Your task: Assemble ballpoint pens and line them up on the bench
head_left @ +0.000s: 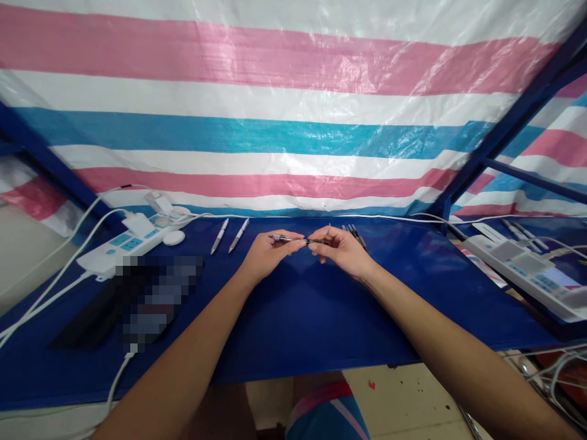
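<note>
Above the middle of the blue table, my left hand (271,252) pinches a dark pen (284,238) that lies nearly level, its left end showing past the fingers. My right hand (342,249) is closed at the pen's right end, with the fingertips of both hands almost touching. A dark piece shows between the right fingers, but whether it is part of the same pen I cannot tell. Several dark pens (356,234) lie on the table just behind my right hand. To the left of my left hand lie two white pens, one (219,236) beside the other (239,235).
At the left stand a white power strip (117,249) with cables, a round white object (173,238) and a blurred dark device (160,299) on the blue table (312,324). Another power strip (527,269) is at the right. A striped sheet (275,134) hangs behind.
</note>
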